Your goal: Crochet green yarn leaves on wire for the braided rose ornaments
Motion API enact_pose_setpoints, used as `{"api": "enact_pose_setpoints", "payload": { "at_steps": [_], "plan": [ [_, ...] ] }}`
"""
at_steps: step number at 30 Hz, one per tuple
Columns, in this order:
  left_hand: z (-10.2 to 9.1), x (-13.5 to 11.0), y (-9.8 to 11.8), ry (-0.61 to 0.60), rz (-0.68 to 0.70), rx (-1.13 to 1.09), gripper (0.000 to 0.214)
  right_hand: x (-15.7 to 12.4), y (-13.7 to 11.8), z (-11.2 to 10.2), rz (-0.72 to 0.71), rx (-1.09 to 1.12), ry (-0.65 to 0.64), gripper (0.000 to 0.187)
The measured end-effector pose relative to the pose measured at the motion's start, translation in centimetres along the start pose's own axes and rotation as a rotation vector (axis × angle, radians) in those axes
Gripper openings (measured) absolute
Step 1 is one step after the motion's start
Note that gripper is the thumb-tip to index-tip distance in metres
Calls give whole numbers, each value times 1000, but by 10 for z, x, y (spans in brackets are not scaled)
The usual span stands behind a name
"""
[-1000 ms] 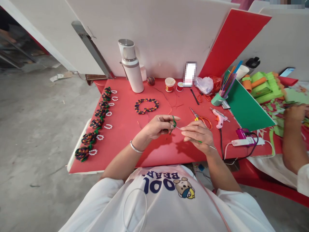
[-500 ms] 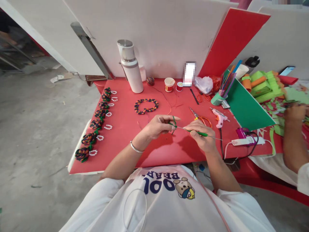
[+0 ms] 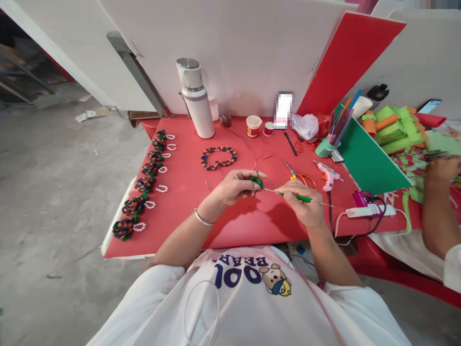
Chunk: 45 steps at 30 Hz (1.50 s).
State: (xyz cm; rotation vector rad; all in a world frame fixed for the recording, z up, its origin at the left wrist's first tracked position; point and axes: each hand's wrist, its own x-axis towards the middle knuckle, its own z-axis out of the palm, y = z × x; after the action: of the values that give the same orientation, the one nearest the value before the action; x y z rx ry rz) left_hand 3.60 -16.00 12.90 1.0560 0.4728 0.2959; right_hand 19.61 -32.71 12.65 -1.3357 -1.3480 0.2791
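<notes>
Between the thumb and fingers of my left hand (image 3: 236,186) is a small piece of green yarn (image 3: 258,181), with a strand running up over the index finger. My right hand (image 3: 302,202) grips a crochet hook (image 3: 301,197) with a green handle; its thin metal tip meets the yarn. Beyond my left hand lies a braided multicoloured ring (image 3: 219,158) on the red table (image 3: 230,223). Orange-handled scissors (image 3: 302,178) rest just past my right hand.
Several dark yarn rosettes (image 3: 133,205) with bead loops line the left edge. A flask (image 3: 197,103), paper cup (image 3: 254,126) and thread spool (image 3: 268,128) stand at the back. Right are a pink glue gun (image 3: 328,177), power strip (image 3: 369,211) and another person's arm (image 3: 437,206).
The green yarn at my left fingertips has shifted and looks more bunched, with the left fingers curled closer round it. The hook stays in my right hand, its tip still at the yarn.
</notes>
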Motion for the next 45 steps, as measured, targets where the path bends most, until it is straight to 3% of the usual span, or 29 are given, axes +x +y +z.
{"api": "enact_pose_setpoints", "payload": {
  "at_steps": [14, 21, 27, 32, 35, 40, 45],
  "plan": [
    [1, 2, -5, -65, -41, -82, 40, 0, 12, 18, -52, 81, 78, 17],
    [11, 4, -13, 80, 119, 3, 50, -9, 20, 40, -132, 26, 189, 20],
    [5, 3, -13, 93, 173, 72, 51, -8, 20, 36, -115, -45, 216, 16],
    [14, 4, -14, 214, 307, 81, 39, -9, 20, 38, -250, -267, 208, 27],
    [24, 5, -17, 243, 294, 8, 45, -12, 26, 52, -309, -385, 297, 30],
    [26, 3, -15, 157, 122, -164, 52, -10, 38, 71, -197, -164, 484, 22],
    [11, -2, -4, 96, 77, -149, 43, 3, 48, 53, -57, 125, 298, 37]
  ]
}}
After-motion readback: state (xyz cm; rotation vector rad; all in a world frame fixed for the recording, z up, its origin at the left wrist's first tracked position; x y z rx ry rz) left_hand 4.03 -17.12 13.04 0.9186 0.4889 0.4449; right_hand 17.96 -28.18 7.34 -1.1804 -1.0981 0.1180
